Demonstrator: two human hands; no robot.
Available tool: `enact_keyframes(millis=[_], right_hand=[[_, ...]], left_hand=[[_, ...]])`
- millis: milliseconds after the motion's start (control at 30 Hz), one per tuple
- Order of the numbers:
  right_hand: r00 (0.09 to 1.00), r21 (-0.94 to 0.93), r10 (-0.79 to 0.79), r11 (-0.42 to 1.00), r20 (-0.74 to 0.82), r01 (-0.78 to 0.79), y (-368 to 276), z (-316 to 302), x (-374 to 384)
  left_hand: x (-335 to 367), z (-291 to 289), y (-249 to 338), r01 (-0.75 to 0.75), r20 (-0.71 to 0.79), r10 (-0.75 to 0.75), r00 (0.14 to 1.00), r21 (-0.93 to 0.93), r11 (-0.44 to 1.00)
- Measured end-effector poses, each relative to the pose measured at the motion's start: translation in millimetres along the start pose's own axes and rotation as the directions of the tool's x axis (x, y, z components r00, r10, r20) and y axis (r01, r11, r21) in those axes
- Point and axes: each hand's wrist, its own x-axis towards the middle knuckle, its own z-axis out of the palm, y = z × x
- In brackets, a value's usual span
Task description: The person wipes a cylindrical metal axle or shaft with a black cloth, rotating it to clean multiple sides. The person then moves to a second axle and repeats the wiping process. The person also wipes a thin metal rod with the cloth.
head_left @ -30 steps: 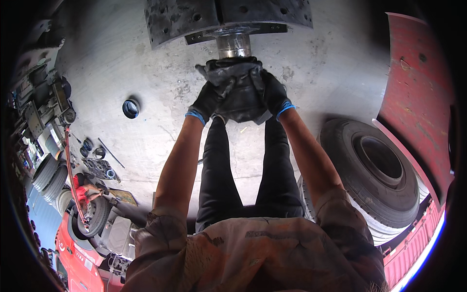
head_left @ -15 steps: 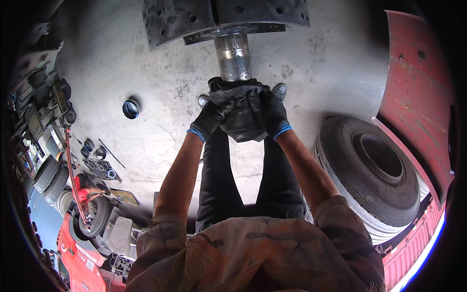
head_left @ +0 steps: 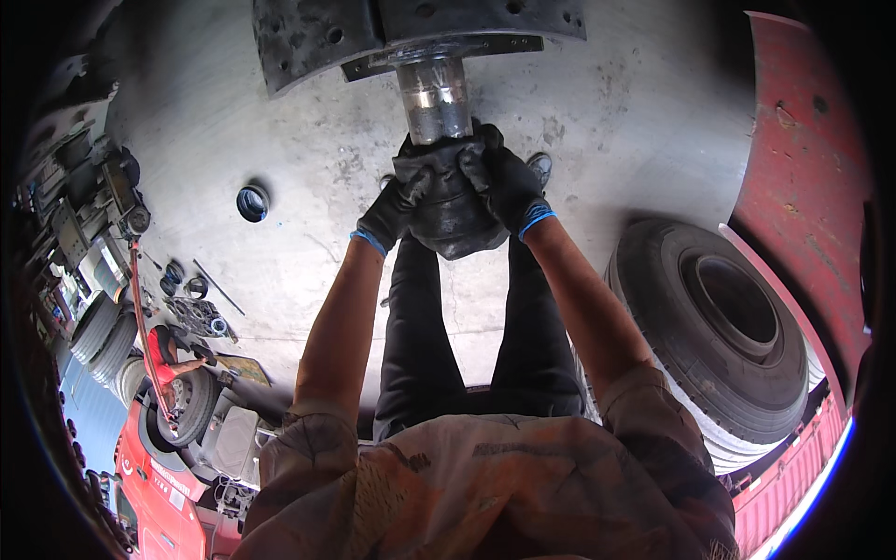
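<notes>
Both hands wear black gloves with blue cuffs. A dark, creased cloth (head_left: 454, 207) is bunched over the near end of a metal axle spindle (head_left: 435, 98). My left hand (head_left: 390, 209) grips the cloth's left side, and my right hand (head_left: 511, 189) grips its right side, with fingers reaching round beside the spindle. The bare part of the spindle is shiny and smeared dark. Behind it, curved black brake shoes (head_left: 481, 21) with holes form a wide arc. The spindle's tip and some of my fingers are hidden by the cloth.
Large tyres (head_left: 653, 308) lie at right beside a red metal panel (head_left: 803, 168). A dark ring (head_left: 252, 202) rests on the floor at left, near scattered parts (head_left: 196, 313). Farther left, a person in red (head_left: 163, 355) bends at a wheel near a red truck (head_left: 159, 495).
My hands have shifted slightly toward the spindle, and my right fingers now reach farther along its side. The cloth's folds have changed. The person at left has moved an arm.
</notes>
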Motion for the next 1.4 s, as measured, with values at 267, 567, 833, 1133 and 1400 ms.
enact_keyframes(millis=[267, 567, 833, 1133, 1400], right_hand=[[0.974, -0.121, 0.041, 0.993, 0.222, -0.014, 5.5, -8.8, -14.6], [0.965, -0.214, 0.106, 0.975, 0.241, -0.054, -5.7, -3.0, -31.1], [0.991, -0.335, 0.016, 0.942, 0.134, 0.030, 7.0, 14.2, -50.3], [0.949, -0.361, -0.210, 0.888, 0.234, 0.285, -14.3, 33.9, -68.8], [0.920, 0.085, -0.360, 0.933, 0.156, 0.350, -64.0, 73.1, -79.9]], left_hand=[[-18.9, -4.5, -21.6, 0.132, -0.102, -0.108, 0.989, 0.274, 0.953], [-42.9, -12.4, -43.4, 0.169, -0.120, -0.178, 0.977, -0.082, 0.982], [-72.7, 19.7, -33.5, 0.222, -0.223, -0.206, 0.953, 0.052, 0.974], [-109.9, 3.6, -12.0, 0.122, -0.239, -0.090, 0.967, 0.120, 0.985], [-187.7, -1.8, 34.2, -0.115, -0.213, 0.202, 0.956, 0.363, 0.925]])
